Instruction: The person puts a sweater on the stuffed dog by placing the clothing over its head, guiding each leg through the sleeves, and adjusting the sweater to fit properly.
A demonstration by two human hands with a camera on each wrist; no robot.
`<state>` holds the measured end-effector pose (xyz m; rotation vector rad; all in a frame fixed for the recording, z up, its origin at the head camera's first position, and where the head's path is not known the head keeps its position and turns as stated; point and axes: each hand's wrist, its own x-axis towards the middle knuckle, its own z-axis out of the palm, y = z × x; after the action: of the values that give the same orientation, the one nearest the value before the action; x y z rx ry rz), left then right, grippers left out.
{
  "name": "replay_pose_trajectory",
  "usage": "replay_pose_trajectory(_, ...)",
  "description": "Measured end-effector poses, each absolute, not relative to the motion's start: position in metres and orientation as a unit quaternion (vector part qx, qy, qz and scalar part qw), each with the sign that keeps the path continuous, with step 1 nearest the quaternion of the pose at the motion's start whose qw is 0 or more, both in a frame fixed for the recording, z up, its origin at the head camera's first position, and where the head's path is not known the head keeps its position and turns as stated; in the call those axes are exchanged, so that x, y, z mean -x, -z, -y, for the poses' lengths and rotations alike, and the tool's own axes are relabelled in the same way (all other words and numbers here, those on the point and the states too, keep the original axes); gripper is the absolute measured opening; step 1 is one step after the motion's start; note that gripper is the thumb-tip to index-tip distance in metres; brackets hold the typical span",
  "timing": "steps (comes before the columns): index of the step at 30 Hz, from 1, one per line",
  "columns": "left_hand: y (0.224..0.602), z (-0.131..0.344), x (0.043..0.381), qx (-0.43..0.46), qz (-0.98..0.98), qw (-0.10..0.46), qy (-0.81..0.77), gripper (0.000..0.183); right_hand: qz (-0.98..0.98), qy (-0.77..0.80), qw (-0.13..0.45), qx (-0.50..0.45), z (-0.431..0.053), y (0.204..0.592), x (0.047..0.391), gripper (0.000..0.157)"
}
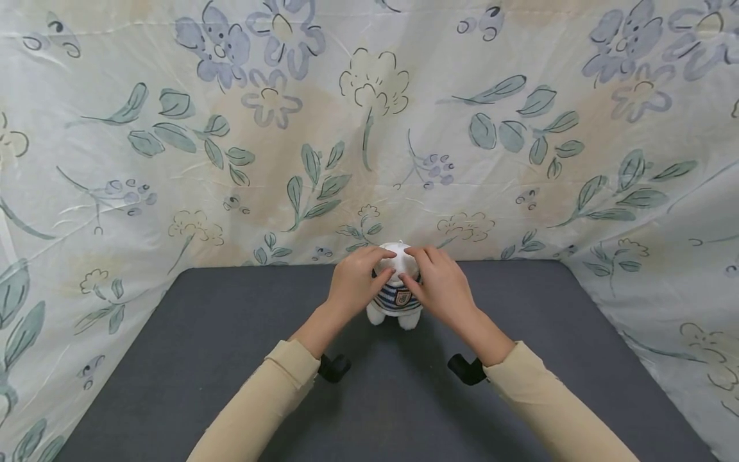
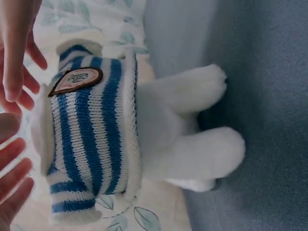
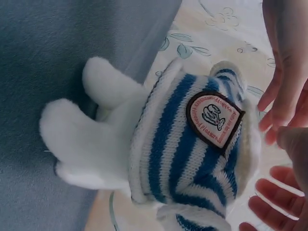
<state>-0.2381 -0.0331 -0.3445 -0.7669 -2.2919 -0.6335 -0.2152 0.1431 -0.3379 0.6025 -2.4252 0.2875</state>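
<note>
A white plush toy [image 1: 408, 319] stands upright on the dark table, wearing a blue-and-white striped knit sweater [image 2: 91, 130] with a shield-shaped patch [image 3: 215, 121]. Its white legs [image 2: 202, 154] show below the hem. My left hand [image 1: 355, 276] is at the left side of its white head [image 1: 396, 262], and my right hand [image 1: 443, 279] is at the right side. On both hands, thumb and fingers are apart and gently bent. Whether the fingertips touch the head cannot be told. Most of the head lies outside both wrist views.
The dark grey table [image 1: 231, 333] spreads around the toy. Behind it and along both sides hangs a pale floral cloth [image 1: 375, 160]. A black curved piece [image 1: 335, 368] shows at the left wrist, and a similar black piece [image 1: 466, 369] at the right wrist.
</note>
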Motion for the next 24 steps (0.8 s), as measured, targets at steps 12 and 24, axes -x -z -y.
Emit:
replay_pose_trajectory(12,0.343,0.03,0.246,0.24,0.923,0.223,0.203,0.033,0.935,-0.069,0.293,-0.187,-0.141,0.344,0.22,0.041)
replay_pose_trajectory(24,0.345,0.034,0.244,0.234,0.944,0.163,0.164,0.05,0.963,-0.061,0.219,-0.146,-0.144,0.348,0.218,0.052)
